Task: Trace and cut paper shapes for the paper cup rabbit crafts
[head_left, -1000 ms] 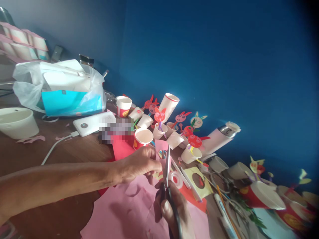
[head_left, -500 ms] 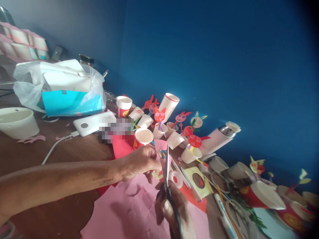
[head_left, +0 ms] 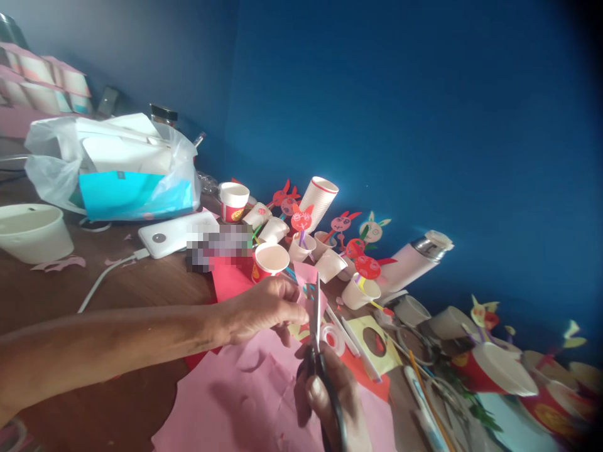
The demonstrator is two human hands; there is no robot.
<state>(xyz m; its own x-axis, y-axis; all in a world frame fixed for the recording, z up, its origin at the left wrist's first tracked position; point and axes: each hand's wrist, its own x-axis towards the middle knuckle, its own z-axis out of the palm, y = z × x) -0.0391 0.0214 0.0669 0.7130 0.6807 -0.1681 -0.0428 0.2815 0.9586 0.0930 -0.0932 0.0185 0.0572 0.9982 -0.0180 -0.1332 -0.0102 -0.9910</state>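
Note:
My left hand (head_left: 271,307) pinches a small piece of pink paper (head_left: 306,274) between thumb and fingers. Black-handled scissors (head_left: 316,314) are in my right hand (head_left: 334,395), its fingers wrapped round the handles. The blades point up and lie at the pink piece, just right of my left fingertips. Below both hands a large pink paper sheet (head_left: 235,402) with cut edges lies over red paper (head_left: 230,276). A roll of clear tape (head_left: 332,339) and a yellow sheet with a round hole (head_left: 362,323) are to the right of the blades.
Paper cups with rabbit-face cutouts (head_left: 301,220) stand behind my hands, near a stack of cups (head_left: 320,194) and a flask (head_left: 409,263). At the left are a plastic bag (head_left: 136,188), a white power bank (head_left: 176,235) with its cable, and a large cup (head_left: 35,232).
The pink piece has tilted slightly beside the scissor blades. Both hands stay in nearly the same place.

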